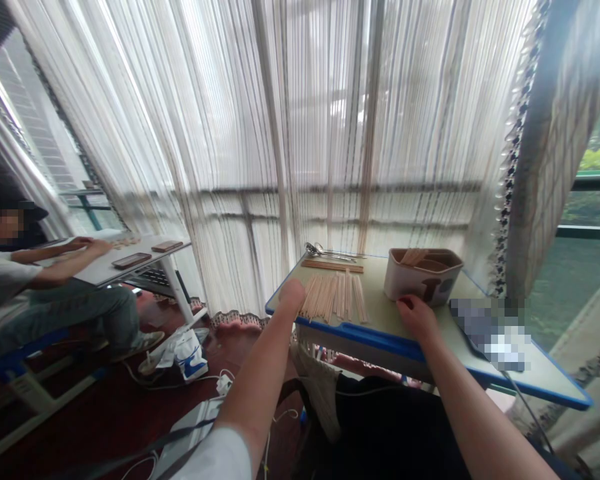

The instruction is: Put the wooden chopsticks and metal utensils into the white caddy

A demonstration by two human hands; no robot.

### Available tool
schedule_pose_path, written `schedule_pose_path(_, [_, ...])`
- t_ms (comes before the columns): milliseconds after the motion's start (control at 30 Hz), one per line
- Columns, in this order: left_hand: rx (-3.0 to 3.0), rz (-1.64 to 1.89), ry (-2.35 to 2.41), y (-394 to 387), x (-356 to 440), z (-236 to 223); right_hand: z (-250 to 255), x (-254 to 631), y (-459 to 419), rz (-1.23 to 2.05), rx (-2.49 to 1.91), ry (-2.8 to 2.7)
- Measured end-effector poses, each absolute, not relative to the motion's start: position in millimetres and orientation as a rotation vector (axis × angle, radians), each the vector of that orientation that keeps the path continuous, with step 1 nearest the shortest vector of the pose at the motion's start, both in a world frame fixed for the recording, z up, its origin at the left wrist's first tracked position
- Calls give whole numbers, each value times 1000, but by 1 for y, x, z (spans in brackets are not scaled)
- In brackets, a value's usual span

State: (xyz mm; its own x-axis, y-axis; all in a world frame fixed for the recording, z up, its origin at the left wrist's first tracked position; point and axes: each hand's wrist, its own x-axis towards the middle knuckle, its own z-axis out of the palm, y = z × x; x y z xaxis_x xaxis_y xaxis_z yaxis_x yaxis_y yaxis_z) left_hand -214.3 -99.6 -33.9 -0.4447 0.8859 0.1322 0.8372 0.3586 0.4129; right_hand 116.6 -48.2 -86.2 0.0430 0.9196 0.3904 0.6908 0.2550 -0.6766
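Observation:
Many pale wooden chopsticks (330, 297) lie side by side in a loose row on the small blue-edged table (375, 333). At the row's left end is my left hand (292, 295), its back toward me and its fingers hidden. My right hand (416, 315) rests low in front of a cream-coloured holder (400, 283), close to its base, with thumb and fingers slightly apart and nothing visible in them. Several chopsticks (414, 257) stick up inside the holder's left part. Longer brown chopsticks (333, 267) lie crosswise behind the row.
Metal ladles (313, 251) lie at the table's back edge, by a sheer curtain (330, 133). A blurred-out object (490, 333) is on the right side. To the left, another person works at a white table (145, 257) with brown trays (132, 260). Cables and bags cover the floor.

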Motion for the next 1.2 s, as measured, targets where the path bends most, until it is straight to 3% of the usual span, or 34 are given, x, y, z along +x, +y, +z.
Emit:
schedule_pose_path(100, [1567,800,2506,-98,-203,-31,-83,115,-55,286,-1405,-1635])
schedule_pose_path(267, [1674,995,2333,-73,-163,-23,-61,110,-63,-223,-1257,-1350])
schedule_pose_path(367, [1726,1163,2109,-47,-129,-16,-31,105,-57,-309,-1216,-1290])
schedule_pose_path(667, [1497,1489,1081,19,-41,-18,37,99,-6,219,-1154,-1423])
schedule_pose_path(900, [1491,1472,941,27,-21,-47,49,114,30,376,-1033,-1519])
schedule_pose_path(1200, [1525,1436,799,21,-9,-47,76,110,49,455,-881,-1706])
